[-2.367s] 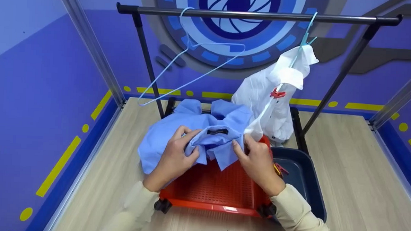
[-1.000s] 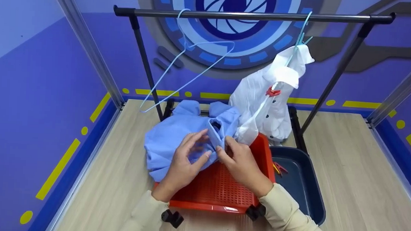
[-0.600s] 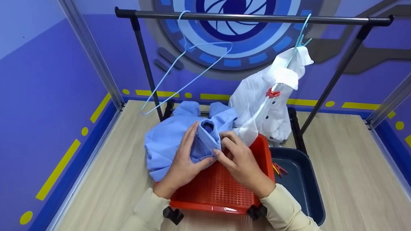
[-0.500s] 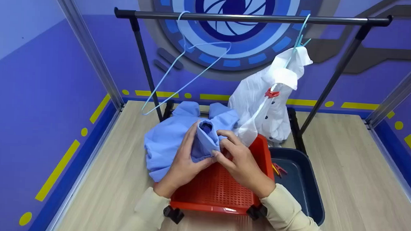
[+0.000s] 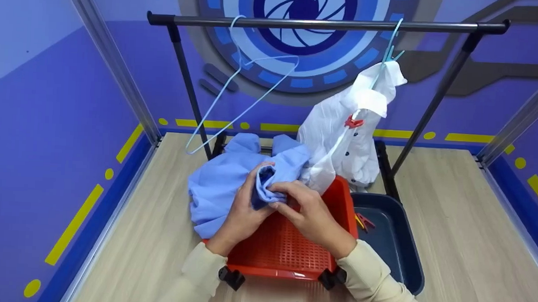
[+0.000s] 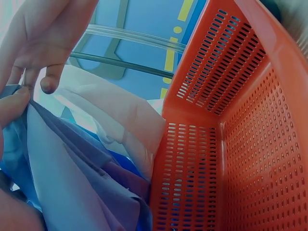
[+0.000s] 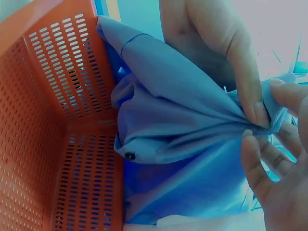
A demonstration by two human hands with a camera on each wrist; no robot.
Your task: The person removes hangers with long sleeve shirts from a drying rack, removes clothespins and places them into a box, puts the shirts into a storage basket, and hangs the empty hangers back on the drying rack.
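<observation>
A blue shirt (image 5: 222, 180) lies bunched over the back left of a red basket (image 5: 287, 251), its collar raised towards me. My left hand (image 5: 243, 211) cups the collar from the left, fingers behind it and thumb in front. My right hand (image 5: 311, 212) pinches the collar's near edge between thumb and fingers, and the two thumbs come close together. The collar is rolled into a small ring with something dark inside. In the right wrist view the shirt cloth (image 7: 163, 101) is gathered into folds at the fingertips, and a black button (image 7: 130, 156) shows.
A light-blue wire hanger (image 5: 240, 72) hangs from the black rack bar (image 5: 320, 24). A white shirt (image 5: 333, 131) hangs at right with a red clip (image 5: 353, 123). A dark tray (image 5: 392, 247) beside the basket holds red and yellow clips (image 5: 363, 222).
The collar, first spread between both hands, has turned and been drawn together into a narrow ring. My left hand let go briefly, then took hold again; my right fingers moved over the rim.
</observation>
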